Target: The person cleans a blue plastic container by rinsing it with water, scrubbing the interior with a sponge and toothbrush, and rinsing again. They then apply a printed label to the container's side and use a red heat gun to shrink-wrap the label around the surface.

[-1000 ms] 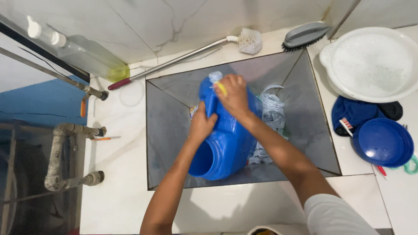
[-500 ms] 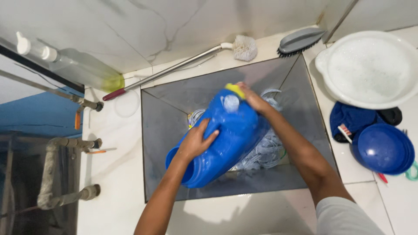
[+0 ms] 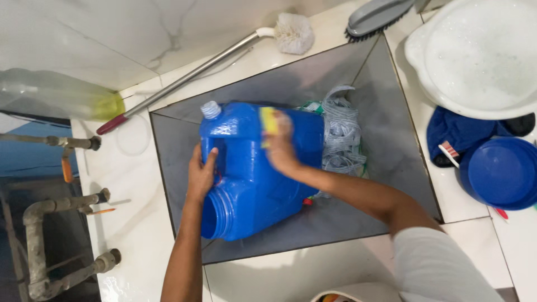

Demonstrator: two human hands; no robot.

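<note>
Head view, jug: we see a big blue plastic jug [image 3: 254, 173] lying on its side in a grey sunken basin [image 3: 386, 168], its small capped neck pointing up-left and its wide open mouth toward us.
Head view, left hand: our left hand [image 3: 200, 172] grips the jug's side near the handle, fingers curled on it.
Head view, right hand: our right hand [image 3: 281, 150] presses a yellow sponge [image 3: 269, 120] on the jug's upper face; the hand is blurred.
Head view, surroundings: striped cloths [image 3: 341, 137] lie just beside the jug in the basin; a white tub of suds [image 3: 475, 56], a blue bowl [image 3: 503, 172], a long-handled brush [image 3: 184, 75] and a grey brush [image 3: 375, 17] sit on the tiled worktop.
Risk: we judge the wet, soapy jug could slip from the left hand and roll onto the cloths, or the sponge could skid off.
</note>
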